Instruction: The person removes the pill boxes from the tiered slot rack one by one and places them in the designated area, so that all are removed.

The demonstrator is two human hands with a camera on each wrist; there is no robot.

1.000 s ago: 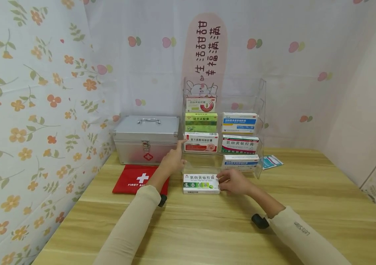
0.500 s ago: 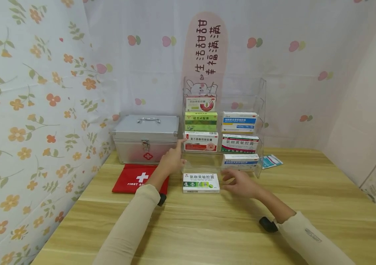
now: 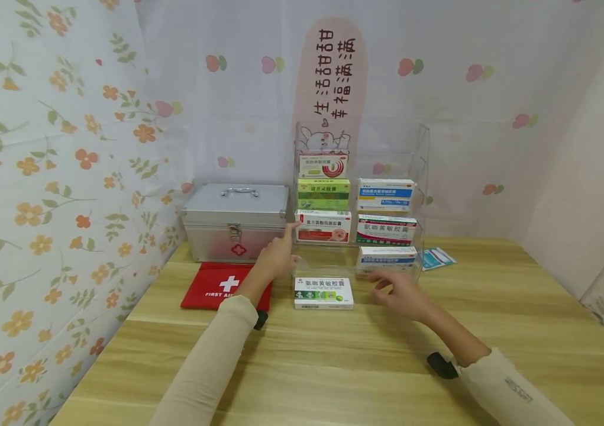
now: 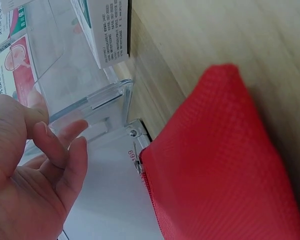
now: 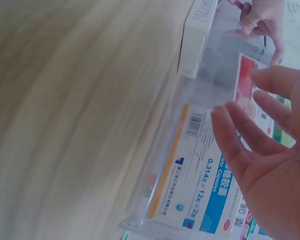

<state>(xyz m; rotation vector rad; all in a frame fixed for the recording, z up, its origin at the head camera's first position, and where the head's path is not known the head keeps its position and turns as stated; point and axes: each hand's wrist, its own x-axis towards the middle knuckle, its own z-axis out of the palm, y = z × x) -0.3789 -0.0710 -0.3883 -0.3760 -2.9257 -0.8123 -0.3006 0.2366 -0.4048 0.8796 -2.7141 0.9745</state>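
Note:
My left hand (image 3: 278, 255) is at the left side of a clear display rack (image 3: 423, 171). Its index finger reaches the rack edge beside a red-and-white capsule box (image 3: 323, 227); the other fingers bend loosely, gripping nothing visible. A white-and-green medicine box (image 3: 323, 293) stands low at the rack's front left, touched by neither hand. My right hand (image 3: 400, 294) hovers right of that box with loosely bent fingers and nothing in them. Behind it, a blue-and-white box (image 3: 387, 259) sits in the lower right of the rack, seen close in the right wrist view.
Other medicine boxes fill the rack, including a green box (image 3: 323, 195) and a red-and-green box (image 3: 386, 231). A silver case (image 3: 235, 222) stands left, behind a red first aid pouch (image 3: 211, 287). A teal-and-white packet (image 3: 436, 258) lies right of the rack on the wooden table (image 3: 333, 367).
My right hand has let go of the white-and-green medicine box and moved right, away from it. The box stays in place. My left hand holds its position at the rack edge.

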